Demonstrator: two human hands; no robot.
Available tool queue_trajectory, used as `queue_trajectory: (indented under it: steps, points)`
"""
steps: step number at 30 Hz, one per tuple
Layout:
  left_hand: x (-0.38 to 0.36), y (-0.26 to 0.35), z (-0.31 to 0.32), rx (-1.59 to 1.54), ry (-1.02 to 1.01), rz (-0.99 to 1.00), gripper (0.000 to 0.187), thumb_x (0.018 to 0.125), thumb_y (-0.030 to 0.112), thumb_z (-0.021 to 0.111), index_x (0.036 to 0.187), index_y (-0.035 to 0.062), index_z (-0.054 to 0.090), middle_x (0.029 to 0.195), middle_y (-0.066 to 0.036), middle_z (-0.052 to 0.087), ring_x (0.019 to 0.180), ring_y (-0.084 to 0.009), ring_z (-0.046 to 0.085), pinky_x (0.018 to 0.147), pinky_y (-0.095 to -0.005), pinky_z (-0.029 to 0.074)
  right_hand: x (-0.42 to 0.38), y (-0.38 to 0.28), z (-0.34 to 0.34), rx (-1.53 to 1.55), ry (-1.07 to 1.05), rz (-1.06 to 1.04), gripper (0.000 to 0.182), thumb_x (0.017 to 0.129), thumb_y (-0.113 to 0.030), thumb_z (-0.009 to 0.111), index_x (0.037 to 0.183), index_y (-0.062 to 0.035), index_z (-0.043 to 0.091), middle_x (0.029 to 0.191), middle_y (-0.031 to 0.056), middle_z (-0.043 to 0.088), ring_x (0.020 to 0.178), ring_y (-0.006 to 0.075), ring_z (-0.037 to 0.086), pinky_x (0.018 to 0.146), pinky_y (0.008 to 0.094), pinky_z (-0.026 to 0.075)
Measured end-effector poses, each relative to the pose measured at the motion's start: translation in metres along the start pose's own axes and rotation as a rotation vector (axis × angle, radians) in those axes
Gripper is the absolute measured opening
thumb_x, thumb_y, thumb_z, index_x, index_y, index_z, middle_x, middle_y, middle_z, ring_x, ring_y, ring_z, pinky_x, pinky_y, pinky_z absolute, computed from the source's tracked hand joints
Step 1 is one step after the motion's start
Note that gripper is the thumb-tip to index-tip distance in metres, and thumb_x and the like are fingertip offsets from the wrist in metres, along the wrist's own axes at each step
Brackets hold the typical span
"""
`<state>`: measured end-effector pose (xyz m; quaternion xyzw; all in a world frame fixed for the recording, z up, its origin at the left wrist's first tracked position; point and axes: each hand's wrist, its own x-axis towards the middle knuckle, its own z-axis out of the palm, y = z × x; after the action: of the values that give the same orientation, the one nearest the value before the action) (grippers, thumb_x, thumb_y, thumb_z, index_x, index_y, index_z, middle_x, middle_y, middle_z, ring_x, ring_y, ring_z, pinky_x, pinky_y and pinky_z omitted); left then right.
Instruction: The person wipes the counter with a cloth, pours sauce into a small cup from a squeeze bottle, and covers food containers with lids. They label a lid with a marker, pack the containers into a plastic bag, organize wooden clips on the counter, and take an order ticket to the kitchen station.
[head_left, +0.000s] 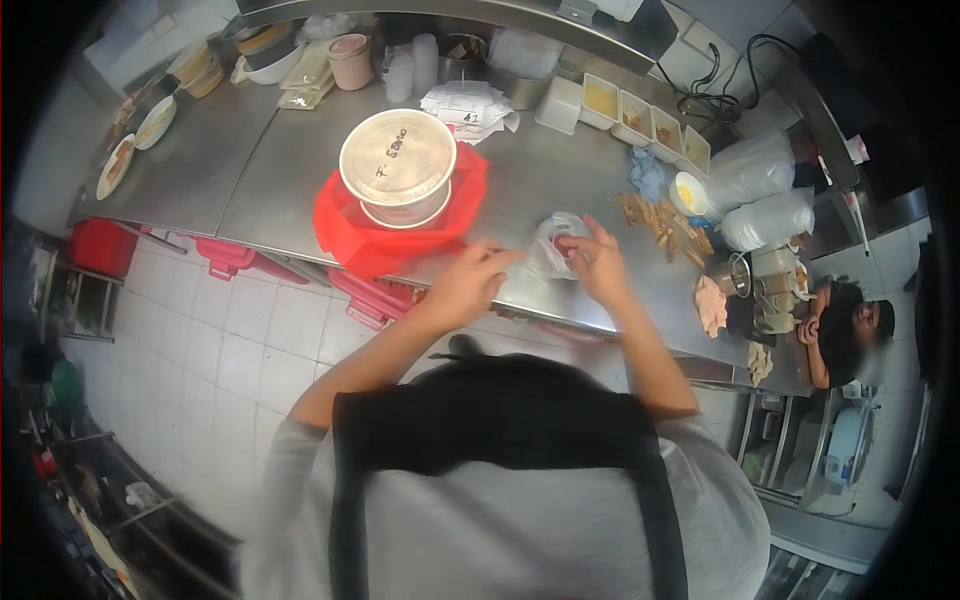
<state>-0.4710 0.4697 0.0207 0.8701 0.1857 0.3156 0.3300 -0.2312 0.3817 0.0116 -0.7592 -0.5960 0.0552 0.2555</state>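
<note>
Between my hands, near the counter's front edge, is a small clear plastic bag [548, 250] with something reddish in it. My right hand [598, 262] pinches at the bag's right side. My left hand [472, 285] is to the left of the bag, fingers apart and pointing toward it, holding nothing. Just beyond my left hand, a large round tub [398, 160] with a pale lid marked in black writing sits on top of another white tub [408, 211]. A red plastic bag [335, 222] lies spread around the lower tub.
Papers [470, 108] lie behind the tubs. Food trays [601, 102] line the back right, near a white bowl [688, 194], brown sticks [668, 225] and plastic-wrapped stacks [768, 220]. A co-worker [850, 335] leans at the far right. Oval dishes [116, 167] sit far left.
</note>
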Motion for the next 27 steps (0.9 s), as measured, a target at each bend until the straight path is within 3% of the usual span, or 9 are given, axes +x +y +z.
queue_trajectory:
  steps: [3,6,9,14,16,18,20,25,27]
  points:
    - [0.025,0.007,0.036,0.224,-0.344,-0.048,0.041,0.079,0.005,0.058,0.116,0.0216,0.056,0.096,-0.011,0.054,0.084,-0.0276,0.059,0.067,-0.0391,0.05,0.001,0.014,0.0,-0.076,-0.003,-0.071,0.033,0.076,-0.004,0.059,0.098,-0.0252,0.071,0.137,0.014,0.041,0.117,0.036,0.044,0.095,0.0404,0.042]
    - [0.038,-0.013,0.076,0.26,-0.254,-0.026,0.039,0.078,0.007,0.06,0.115,0.0206,0.057,0.088,-0.01,0.056,0.077,-0.0294,0.059,0.066,-0.0417,0.049,0.009,0.022,-0.008,-0.144,-0.092,-0.133,0.035,0.077,-0.004,0.055,0.1,-0.0272,0.07,0.14,0.0129,0.037,0.121,0.0351,0.041,0.096,0.0409,0.04]
    - [0.064,0.003,0.064,0.075,0.095,0.107,0.037,0.078,0.006,0.061,0.113,0.0167,0.058,0.086,-0.01,0.059,0.076,-0.0277,0.062,0.067,-0.0392,0.051,0.019,0.018,-0.021,-0.191,-0.182,-0.141,0.032,0.078,-0.007,0.053,0.098,-0.0258,0.071,0.137,0.0123,0.04,0.12,0.0354,0.042,0.094,0.0408,0.041]
    - [0.064,0.011,0.063,-0.106,0.091,0.005,0.07,0.069,0.013,0.073,0.13,0.0065,0.038,0.125,-0.015,0.046,0.117,-0.0282,0.046,0.096,-0.0378,0.039,0.041,0.035,-0.027,-0.059,-0.425,-0.14,0.022,0.076,-0.01,0.054,0.09,-0.0161,0.07,0.119,0.0181,0.05,0.105,0.0368,0.051,0.087,0.0406,0.044]
    - [0.055,-0.015,0.099,-0.119,0.06,-0.063,0.101,0.064,0.019,0.079,0.141,0.0031,0.015,0.144,-0.018,0.021,0.135,-0.0303,0.021,0.109,-0.0384,0.022,0.044,0.042,-0.027,0.019,-0.455,-0.227,0.019,0.073,-0.009,0.056,0.088,-0.0111,0.068,0.108,0.0214,0.055,0.099,0.0371,0.054,0.085,0.0416,0.045]
    - [0.058,-0.027,0.138,-0.217,0.152,-0.044,0.101,0.066,0.022,0.079,0.142,0.0032,0.016,0.145,-0.017,0.019,0.136,-0.0292,0.02,0.109,-0.0386,0.024,0.047,0.052,-0.019,0.102,-0.38,-0.462,0.019,0.07,-0.006,0.058,0.087,-0.0072,0.067,0.101,0.0225,0.058,0.098,0.0379,0.055,0.084,0.0425,0.045]
    - [0.063,0.002,0.148,-0.191,0.277,-0.285,0.081,0.07,0.018,0.074,0.136,0.0116,0.028,0.121,-0.016,0.05,0.112,-0.0301,0.053,0.091,-0.0378,0.044,0.051,0.066,-0.007,0.129,-0.314,-0.578,0.02,0.069,-0.005,0.059,0.088,-0.0068,0.067,0.096,0.0197,0.059,0.09,0.0349,0.058,0.076,0.0395,0.047]
    - [0.059,0.018,0.159,-0.154,0.429,-0.424,0.06,0.071,0.012,0.069,0.124,0.0113,0.04,0.101,-0.014,0.06,0.091,-0.0266,0.062,0.076,-0.0366,0.048,0.065,0.045,-0.06,0.395,-0.347,-0.56,0.021,0.07,-0.001,0.058,0.088,-0.0075,0.067,0.078,0.0072,0.057,0.075,0.0203,0.058,0.065,0.0337,0.048]
    - [0.06,0.025,0.162,-0.102,0.329,-0.526,0.056,0.072,0.011,0.069,0.121,0.0101,0.043,0.1,-0.015,0.06,0.089,-0.0264,0.062,0.074,-0.0363,0.048,0.07,0.029,-0.12,0.896,-0.641,-0.234,0.034,0.071,-0.001,0.06,0.103,-0.0074,0.063,0.087,0.0046,0.058,0.077,0.0166,0.057,0.066,0.0287,0.049]
